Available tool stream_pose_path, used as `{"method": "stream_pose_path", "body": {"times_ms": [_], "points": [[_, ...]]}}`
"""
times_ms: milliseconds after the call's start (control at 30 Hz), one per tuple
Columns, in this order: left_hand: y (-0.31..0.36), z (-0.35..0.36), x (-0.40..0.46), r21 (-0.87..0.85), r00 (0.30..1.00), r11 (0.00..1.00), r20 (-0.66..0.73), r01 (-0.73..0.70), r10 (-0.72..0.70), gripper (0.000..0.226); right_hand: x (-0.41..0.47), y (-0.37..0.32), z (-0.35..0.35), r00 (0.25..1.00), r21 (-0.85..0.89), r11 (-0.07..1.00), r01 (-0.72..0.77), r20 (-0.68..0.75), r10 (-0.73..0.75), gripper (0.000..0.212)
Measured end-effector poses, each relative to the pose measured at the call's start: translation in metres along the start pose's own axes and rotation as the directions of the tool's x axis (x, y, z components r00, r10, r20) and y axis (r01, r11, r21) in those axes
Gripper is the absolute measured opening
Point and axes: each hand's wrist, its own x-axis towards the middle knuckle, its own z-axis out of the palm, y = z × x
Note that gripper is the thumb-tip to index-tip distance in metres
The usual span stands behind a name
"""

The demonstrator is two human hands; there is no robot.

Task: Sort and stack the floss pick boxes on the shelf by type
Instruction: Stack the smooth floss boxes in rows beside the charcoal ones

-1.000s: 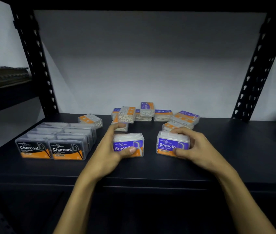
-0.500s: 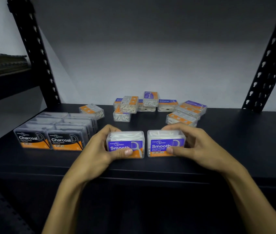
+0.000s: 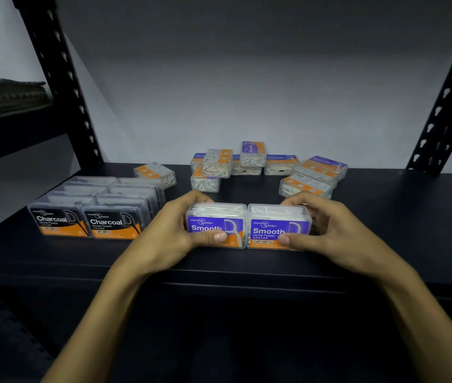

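Two purple "Smooth" floss pick boxes stand side by side and touching near the shelf's front edge. My left hand (image 3: 175,230) grips the left Smooth box (image 3: 216,225), thumb on its front label and fingers behind it. My right hand (image 3: 329,230) grips the right Smooth box (image 3: 277,226) the same way. At the left, black "Charcoal" boxes (image 3: 89,214) stand in two neat rows. A loose heap of purple-and-orange boxes (image 3: 249,164) lies at the back middle, some on their sides.
The black shelf board (image 3: 399,217) runs wide to the right of my hands. Perforated black uprights stand at the back left (image 3: 61,78) and back right (image 3: 451,87). A lone tilted box (image 3: 155,174) lies behind the Charcoal rows.
Both hands have drawn the two Smooth boxes toward the front edge and pushed them together until their sides touch. The camera has moved closer.
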Motion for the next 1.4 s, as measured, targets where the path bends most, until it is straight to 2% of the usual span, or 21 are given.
{"method": "stream_pose_path", "body": {"times_ms": [500, 733, 800, 867, 967, 1067, 1167, 1233, 1333, 1400], "points": [[-0.012, 0.003, 0.004, -0.005, 0.998, 1.000, -0.061, 0.013, -0.014, 0.050, 0.008, -0.005, 0.001, 0.998, -0.078, 0.995, -0.061, 0.002, 0.061, 0.048], [-0.009, 0.006, -0.001, -0.006, 0.995, 1.000, -0.100, 0.022, -0.023, 0.061, 0.007, -0.005, 0.003, 0.999, -0.110, 0.993, -0.041, -0.030, 0.038, 0.059], [-0.010, 0.004, -0.001, -0.059, 0.996, 0.998, -0.090, 0.016, -0.021, 0.067, 0.006, -0.006, 0.003, 0.997, -0.074, 0.996, -0.047, -0.069, 0.042, 0.064], [-0.010, 0.002, -0.001, -0.162, 0.997, 0.987, -0.073, 0.009, -0.021, 0.070, 0.005, -0.009, 0.000, 0.989, -0.044, 0.999, -0.017, -0.147, 0.010, 0.057], [-0.006, -0.002, 0.000, -0.225, 0.997, 0.974, -0.079, 0.005, -0.023, 0.070, 0.008, -0.017, -0.009, 0.944, -0.096, 0.995, 0.036, -0.322, -0.066, 0.032], [0.010, -0.004, 0.009, -0.227, 0.982, 0.973, -0.187, -0.042, -0.001, 0.049, 0.027, -0.025, -0.025, 0.892, -0.192, 0.981, 0.022, -0.440, -0.106, 0.015], [0.033, -0.014, 0.028, -0.164, 0.960, 0.982, -0.276, -0.089, 0.041, 0.028, 0.074, -0.025, -0.038, 0.888, -0.260, 0.960, -0.101, -0.458, -0.031, 0.018], [0.043, -0.026, 0.046, -0.069, 0.957, 0.996, -0.289, -0.063, 0.040, 0.019, 0.110, -0.022, -0.040, 0.907, -0.318, 0.933, -0.170, -0.421, 0.022, 0.027], [0.049, -0.043, 0.071, 0.113, 0.966, 0.991, -0.257, 0.070, -0.039, 0.018, 0.155, -0.004, -0.041, 0.905, -0.391, 0.869, -0.304, -0.402, 0.136, 0.050], [0.052, -0.052, 0.088, 0.249, 0.963, 0.951, -0.239, 0.183, -0.123, 0.023, 0.175, 0.009, -0.042, 0.864, -0.308, 0.874, -0.377, -0.458, 0.211, 0.067]]}}
